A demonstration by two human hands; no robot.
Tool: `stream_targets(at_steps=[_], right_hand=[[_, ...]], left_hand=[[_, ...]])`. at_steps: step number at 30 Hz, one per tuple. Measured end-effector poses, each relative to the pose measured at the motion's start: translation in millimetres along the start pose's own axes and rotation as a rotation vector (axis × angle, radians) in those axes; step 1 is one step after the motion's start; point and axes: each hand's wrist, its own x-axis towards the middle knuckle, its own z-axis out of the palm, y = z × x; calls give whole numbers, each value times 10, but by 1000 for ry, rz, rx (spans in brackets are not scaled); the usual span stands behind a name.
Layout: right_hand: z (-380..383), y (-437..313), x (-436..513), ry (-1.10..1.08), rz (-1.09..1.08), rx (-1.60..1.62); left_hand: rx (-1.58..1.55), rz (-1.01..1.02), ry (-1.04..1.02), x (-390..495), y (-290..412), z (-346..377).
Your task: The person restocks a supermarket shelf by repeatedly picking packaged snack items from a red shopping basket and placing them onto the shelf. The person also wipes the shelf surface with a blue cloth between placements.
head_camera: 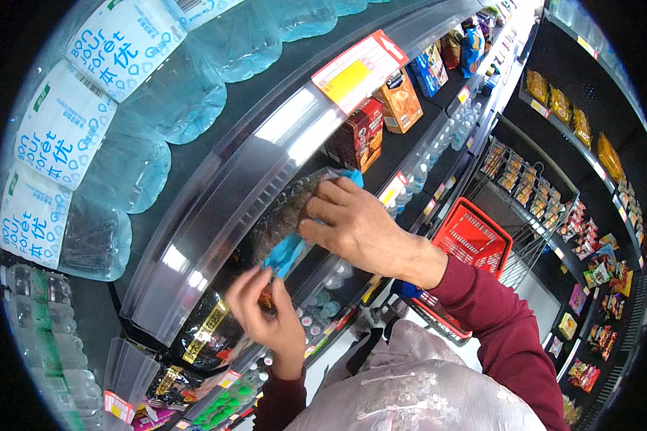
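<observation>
A clear plastic packet (pixel 286 215) with a bright blue strip is at a shelf's front edge, its contents dark and hard to make out. My right hand (pixel 350 226) is closed over the packet's right side, with the fingers curled and blue plastic showing beyond and below them. At the lower end of the blue strip (pixel 286 256), my left hand (pixel 269 310) pinches it between thumb and fingertips; this hand is slightly blurred. Black glossy packets (pixel 207 323) with gold bands lie on the shelf left of my left hand.
Large water bottles (pixel 140 161) line the shelf at upper left. A clear shelf guard (pixel 237 178) curves beside the hands. Snack boxes (pixel 401 102) stand beyond my right hand. A red basket (pixel 472 237) sits in a wire cart behind my right forearm. Snack shelves (pixel 566 226) run along the right.
</observation>
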Motion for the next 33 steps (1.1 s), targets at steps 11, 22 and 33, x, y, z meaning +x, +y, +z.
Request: stream_targets(at_steps=[11, 22, 33], right_hand=[[-278, 15, 257, 130, -81, -12], [-1590, -225, -775, -186, 622, -287], [-415, 82, -3486, 189, 1553, -191]], left_hand=[[-612, -710, -452, -240, -303, 517], [-705, -450, -857, -605, 148, 901], [-541, -504, -980, -842, -97, 768]])
